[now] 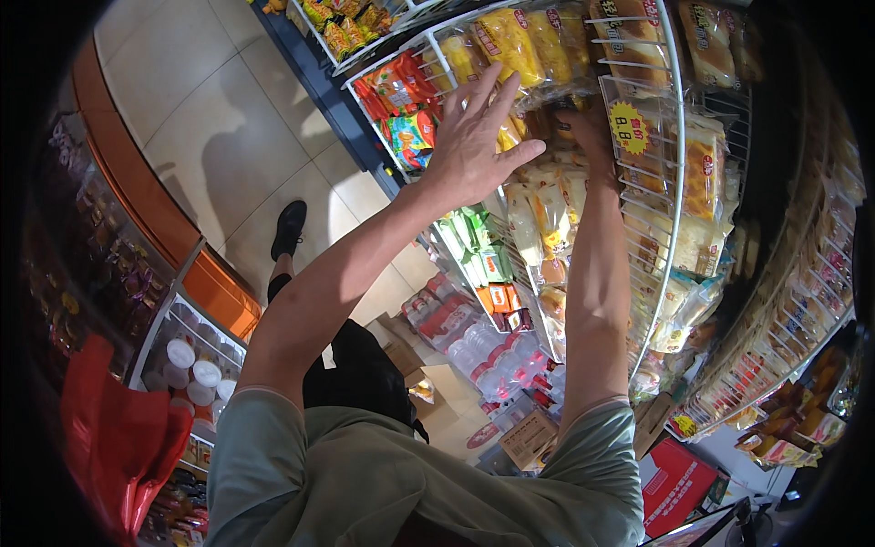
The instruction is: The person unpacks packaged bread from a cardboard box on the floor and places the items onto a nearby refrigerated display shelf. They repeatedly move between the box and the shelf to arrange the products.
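My left hand [475, 140] is spread, palm down, above the front of a white wire shelf rack [677, 171]. Its fingertips are over a yellow packaged bread loaf [509, 44]; whether they touch it is unclear. My right hand [586, 130] reaches down among the bread packs behind the rack's wire divider. Its fingers are in shadow and partly hidden, so a grip cannot be made out. Below my wrists lie several clear-wrapped pale breads [547, 212]. Red and orange snack bags [396, 85] stand left of my left hand.
A yellow starburst price tag [627, 128] hangs on the divider. Shrink-wrapped bottles [485, 352] and an open cardboard box [444, 396] are on the floor near my legs. Lidded tubs [205, 372] and a red plastic bag [123, 437] are at left. Another bread rack [772, 342] stands right.
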The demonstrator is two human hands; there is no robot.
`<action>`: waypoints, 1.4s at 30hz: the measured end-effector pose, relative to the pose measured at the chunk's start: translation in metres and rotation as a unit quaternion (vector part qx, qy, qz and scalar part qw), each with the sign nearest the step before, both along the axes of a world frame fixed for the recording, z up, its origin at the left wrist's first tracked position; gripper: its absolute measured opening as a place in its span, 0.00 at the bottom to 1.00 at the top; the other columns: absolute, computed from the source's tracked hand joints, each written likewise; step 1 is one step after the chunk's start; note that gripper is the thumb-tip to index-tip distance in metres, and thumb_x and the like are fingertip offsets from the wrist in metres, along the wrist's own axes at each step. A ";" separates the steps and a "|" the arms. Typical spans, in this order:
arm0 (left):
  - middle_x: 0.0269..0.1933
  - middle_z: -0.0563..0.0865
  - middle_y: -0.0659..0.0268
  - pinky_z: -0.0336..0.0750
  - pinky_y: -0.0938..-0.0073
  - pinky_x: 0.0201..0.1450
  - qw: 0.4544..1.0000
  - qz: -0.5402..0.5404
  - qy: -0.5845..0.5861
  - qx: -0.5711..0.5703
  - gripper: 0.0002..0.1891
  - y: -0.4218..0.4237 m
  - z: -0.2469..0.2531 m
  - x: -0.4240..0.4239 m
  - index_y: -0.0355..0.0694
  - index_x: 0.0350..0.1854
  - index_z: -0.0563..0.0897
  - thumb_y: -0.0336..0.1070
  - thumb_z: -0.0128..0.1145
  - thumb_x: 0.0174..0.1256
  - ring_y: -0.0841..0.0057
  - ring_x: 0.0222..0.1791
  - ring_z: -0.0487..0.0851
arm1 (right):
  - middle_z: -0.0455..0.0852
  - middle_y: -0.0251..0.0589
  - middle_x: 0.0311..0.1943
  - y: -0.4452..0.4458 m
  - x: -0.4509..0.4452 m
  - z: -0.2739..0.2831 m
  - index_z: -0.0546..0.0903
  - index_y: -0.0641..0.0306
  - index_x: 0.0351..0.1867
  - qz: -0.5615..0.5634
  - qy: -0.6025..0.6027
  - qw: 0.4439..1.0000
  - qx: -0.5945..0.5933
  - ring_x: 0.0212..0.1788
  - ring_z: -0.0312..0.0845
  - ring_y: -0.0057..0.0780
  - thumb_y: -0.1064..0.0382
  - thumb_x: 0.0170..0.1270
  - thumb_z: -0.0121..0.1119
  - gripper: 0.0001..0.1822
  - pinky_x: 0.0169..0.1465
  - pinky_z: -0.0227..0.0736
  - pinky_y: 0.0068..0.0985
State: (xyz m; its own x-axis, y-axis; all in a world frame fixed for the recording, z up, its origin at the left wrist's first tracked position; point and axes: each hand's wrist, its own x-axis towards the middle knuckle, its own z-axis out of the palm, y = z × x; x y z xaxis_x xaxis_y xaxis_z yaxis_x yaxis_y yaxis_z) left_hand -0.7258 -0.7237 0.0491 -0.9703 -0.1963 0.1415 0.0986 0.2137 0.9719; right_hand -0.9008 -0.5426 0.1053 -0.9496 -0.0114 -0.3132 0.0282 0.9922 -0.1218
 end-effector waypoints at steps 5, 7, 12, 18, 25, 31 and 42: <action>0.82 0.51 0.53 0.52 0.45 0.78 1.000 0.002 0.011 -0.003 0.48 0.002 -0.001 0.000 0.40 0.81 0.57 0.61 0.63 0.67 0.44 0.78 0.52 | 0.82 0.57 0.62 0.028 -0.012 -0.017 0.74 0.71 0.65 0.061 0.091 0.994 0.005 0.65 0.76 0.52 0.55 0.47 0.79 0.43 0.69 0.67 0.39; 0.82 0.52 0.53 0.52 0.44 0.78 1.000 0.008 0.023 -0.004 0.47 0.003 -0.002 -0.001 0.40 0.81 0.58 0.60 0.64 0.67 0.44 0.78 0.52 | 0.84 0.57 0.59 0.037 -0.022 -0.024 0.77 0.71 0.63 0.074 0.091 0.993 0.007 0.63 0.78 0.52 0.56 0.47 0.78 0.40 0.67 0.68 0.39; 0.82 0.53 0.51 0.49 0.46 0.79 1.000 0.012 0.020 0.000 0.47 0.002 -0.006 -0.002 0.39 0.80 0.58 0.59 0.64 0.66 0.46 0.79 0.51 | 0.87 0.54 0.53 0.026 -0.028 -0.019 0.82 0.71 0.55 0.043 0.014 0.998 0.040 0.58 0.81 0.48 0.56 0.46 0.76 0.33 0.64 0.70 0.38; 0.82 0.52 0.50 0.48 0.46 0.79 0.999 -0.004 0.043 -0.006 0.48 -0.001 -0.007 -0.003 0.37 0.81 0.57 0.58 0.64 0.67 0.46 0.79 0.51 | 0.87 0.50 0.56 0.096 -0.086 -0.063 0.82 0.65 0.59 0.112 0.033 0.963 0.244 0.62 0.80 0.46 0.52 0.50 0.75 0.34 0.66 0.68 0.37; 0.79 0.58 0.48 0.57 0.49 0.75 0.998 0.024 0.056 -0.027 0.45 -0.002 -0.010 0.000 0.32 0.77 0.61 0.54 0.66 0.66 0.48 0.73 0.59 | 0.85 0.49 0.59 0.091 -0.079 -0.068 0.81 0.64 0.61 0.198 0.107 0.964 0.142 0.64 0.78 0.44 0.52 0.53 0.74 0.34 0.68 0.67 0.37; 0.80 0.57 0.48 0.54 0.49 0.77 0.998 0.005 0.066 -0.014 0.46 -0.004 -0.012 0.000 0.32 0.78 0.59 0.50 0.68 0.65 0.49 0.75 0.58 | 0.84 0.47 0.61 0.094 -0.077 -0.064 0.79 0.63 0.63 0.226 0.144 0.957 0.110 0.66 0.76 0.42 0.52 0.56 0.73 0.34 0.69 0.65 0.37; 0.81 0.55 0.50 0.52 0.51 0.78 0.999 -0.014 0.036 -0.008 0.49 -0.007 -0.009 -0.001 0.32 0.80 0.54 0.43 0.70 0.62 0.50 0.76 0.57 | 0.82 0.48 0.63 0.113 -0.081 -0.085 0.79 0.61 0.63 0.287 0.220 0.926 0.113 0.68 0.73 0.46 0.53 0.64 0.65 0.27 0.71 0.64 0.40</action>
State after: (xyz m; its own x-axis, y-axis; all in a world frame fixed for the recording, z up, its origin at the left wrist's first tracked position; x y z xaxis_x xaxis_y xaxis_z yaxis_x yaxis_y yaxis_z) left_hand -0.7270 -0.7306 0.0396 -0.9624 -0.1668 0.2145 0.1745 0.2259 0.9584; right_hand -0.9819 -0.4296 0.0204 -0.8441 -0.5342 0.0465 -0.5136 0.8303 0.2163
